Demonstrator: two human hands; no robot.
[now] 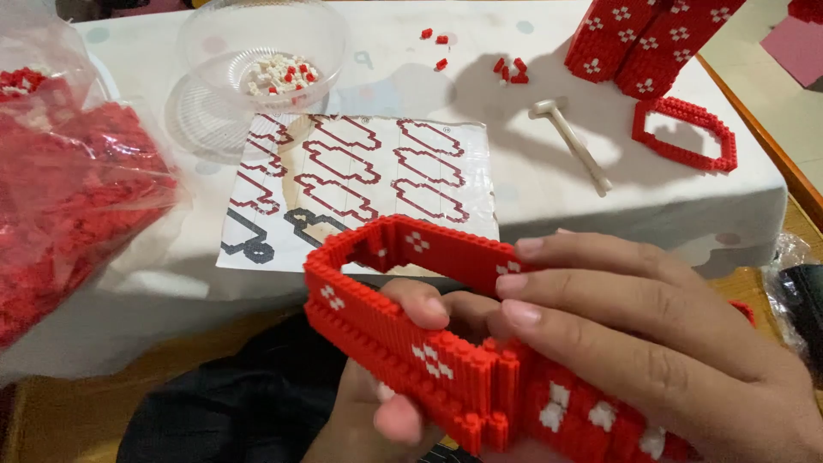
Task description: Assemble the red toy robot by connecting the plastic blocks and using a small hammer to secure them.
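Red brick shell (403, 343), light, stiff but brittle at seams; clamped by left grip (386, 403) underneath, right grip (634, 334) closed over top; best held along walls.

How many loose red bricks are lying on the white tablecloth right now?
7, possibly more hidden. Three small red plastic bricks lie right of the clear round plastic bowl; four more cluster near the tall red-and-white brick structure.
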